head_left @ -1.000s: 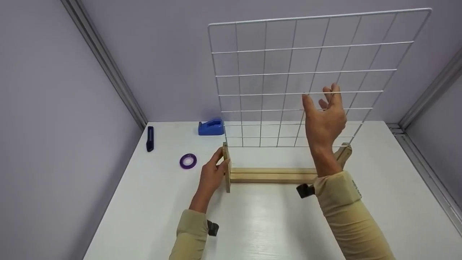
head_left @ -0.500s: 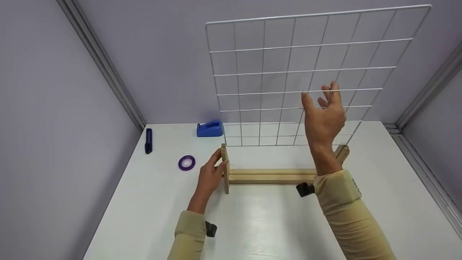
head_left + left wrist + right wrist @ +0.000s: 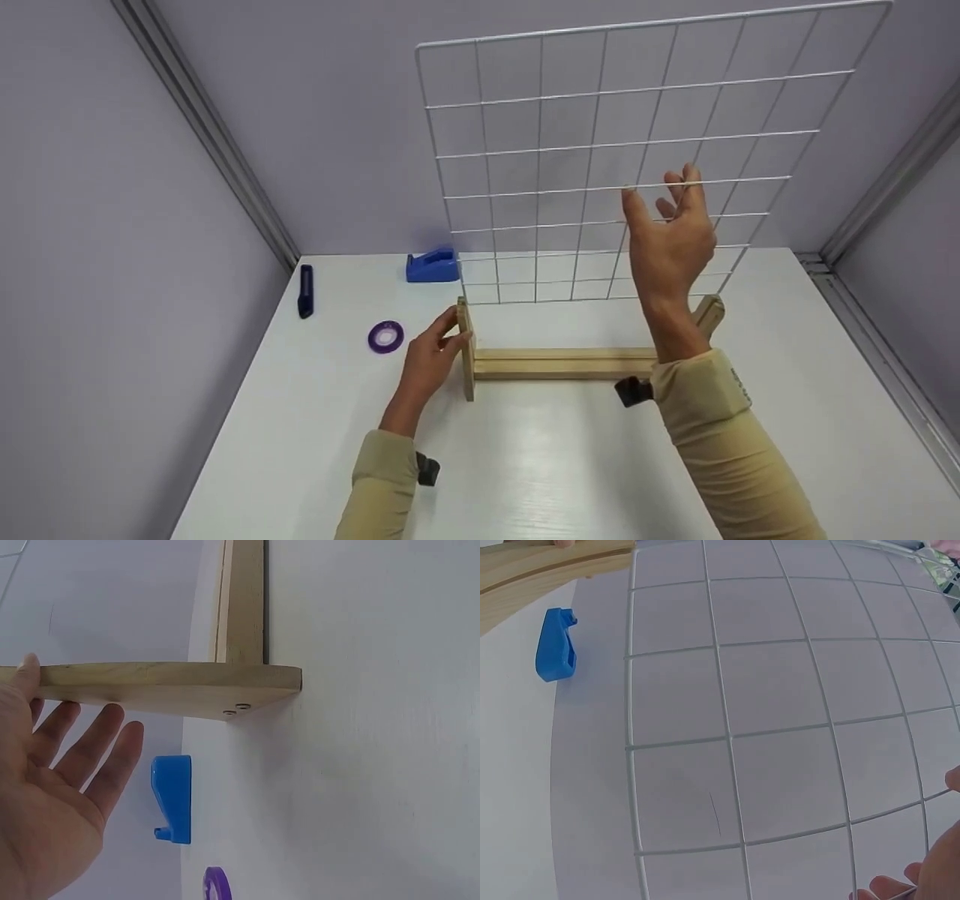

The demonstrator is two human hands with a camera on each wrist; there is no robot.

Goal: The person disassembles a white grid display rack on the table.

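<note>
In the head view, a white wire grid panel (image 3: 559, 172) leans above a wooden stand, its lower edge near the tops of the two uprights. My right hand (image 3: 670, 247) holds the panel by its wires, right of centre; part of that hand (image 3: 934, 870) also shows in the right wrist view. My left hand (image 3: 426, 360) pinches the stand's left wooden upright (image 3: 466, 360) between thumb and fingers. A wooden crossbar (image 3: 559, 364) joins the uprights near the table. My right forearm partly hides the right upright (image 3: 709, 315).
On the white table (image 3: 525, 465) lie a blue tape dispenser (image 3: 433, 267), a purple tape roll (image 3: 385, 337) and a dark blue box cutter (image 3: 306, 291), all left of the stand. A grey wall (image 3: 337, 135) rises behind the table.
The panel's upper edge has shifted slightly left and up in the head view, its left corner most. Both hands keep their holds; the left forearm has shifted slightly left.
</note>
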